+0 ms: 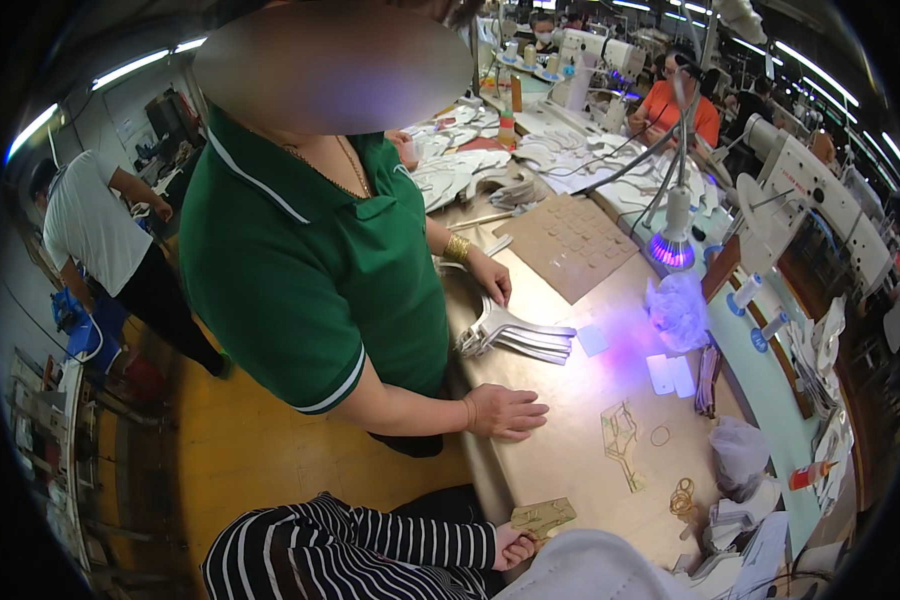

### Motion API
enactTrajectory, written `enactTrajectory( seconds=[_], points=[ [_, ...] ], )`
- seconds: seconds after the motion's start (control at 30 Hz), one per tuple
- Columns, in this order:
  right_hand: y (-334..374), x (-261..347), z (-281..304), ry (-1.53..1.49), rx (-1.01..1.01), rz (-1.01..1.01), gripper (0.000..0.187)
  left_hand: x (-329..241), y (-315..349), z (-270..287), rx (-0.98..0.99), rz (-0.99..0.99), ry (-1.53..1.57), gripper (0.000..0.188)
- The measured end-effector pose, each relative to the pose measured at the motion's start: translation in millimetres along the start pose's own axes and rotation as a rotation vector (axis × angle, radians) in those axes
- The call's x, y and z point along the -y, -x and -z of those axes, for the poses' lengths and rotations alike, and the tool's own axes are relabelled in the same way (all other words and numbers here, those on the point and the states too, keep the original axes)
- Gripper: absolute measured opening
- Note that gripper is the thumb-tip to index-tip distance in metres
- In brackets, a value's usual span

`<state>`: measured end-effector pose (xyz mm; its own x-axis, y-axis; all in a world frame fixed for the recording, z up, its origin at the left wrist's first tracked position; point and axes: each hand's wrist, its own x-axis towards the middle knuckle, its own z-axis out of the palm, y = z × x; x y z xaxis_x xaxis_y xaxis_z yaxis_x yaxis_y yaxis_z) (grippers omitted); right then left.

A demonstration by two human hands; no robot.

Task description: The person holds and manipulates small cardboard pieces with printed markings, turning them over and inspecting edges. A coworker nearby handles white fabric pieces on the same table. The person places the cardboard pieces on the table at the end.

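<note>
My left hand [515, 547], in a black-and-white striped sleeve, is closed at the near table edge. Its fingers grip a flat, see-through yellowish template [543, 517] with darker lines across it. A large pale grey curved piece with stitching [600, 572] fills the lower edge just right of this hand; what it belongs to is unclear. My right hand does not show. Farther along the table lies a second flat template [622, 446] with a branching outline, beside a thin ring [660, 435].
A person in green [320, 260] stands at the left, one hand [507, 411] flat on the metal-topped table [560, 450], the other by stacked white cut pieces [532, 335]. A lit purple lamp [672, 250] hangs above. Rubber bands [682, 497] and plastic bags [740, 455] lie right.
</note>
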<state>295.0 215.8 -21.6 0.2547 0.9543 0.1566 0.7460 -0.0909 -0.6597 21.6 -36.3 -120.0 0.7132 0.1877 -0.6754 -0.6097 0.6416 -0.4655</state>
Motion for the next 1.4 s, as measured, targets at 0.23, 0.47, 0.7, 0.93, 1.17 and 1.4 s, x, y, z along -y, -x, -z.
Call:
enactTrajectory(
  seconds=[0.23, 0.47, 0.7, 0.93, 1.17, 1.4],
  points=[
    [-41.4, -26.9, -5.1, 0.059, 0.047, -0.078, 0.015, -3.8, -4.5, 7.6, 0.020, 0.018, -0.029, 0.025],
    [-42.8, -36.2, -7.9, 0.043, 0.027, -0.102, 0.015, -8.2, -2.6, 6.9, 0.024, 0.047, -0.091, 0.026],
    [-45.4, -30.6, -2.3, 0.042, -0.001, -0.081, 0.015, 4.9, -12.3, 16.4, -0.015, -0.168, -0.411, 0.024],
    [-27.7, -23.4, 2.8, 0.008, -0.037, -0.081, 0.016, 2.3, -1.4, 11.9, 0.064, -0.093, -0.291, 0.020],
    [60.0, -28.2, -7.7, -0.106, -0.042, -0.107, 0.016, -0.8, -2.8, 12.4, 0.088, -0.037, -0.337, 0.020],
    [240.6, -7.1, -27.4, -0.187, 0.069, -0.247, 0.016, -0.2, -6.6, 12.1, 0.050, -0.052, -0.417, 0.017]
  ],
)
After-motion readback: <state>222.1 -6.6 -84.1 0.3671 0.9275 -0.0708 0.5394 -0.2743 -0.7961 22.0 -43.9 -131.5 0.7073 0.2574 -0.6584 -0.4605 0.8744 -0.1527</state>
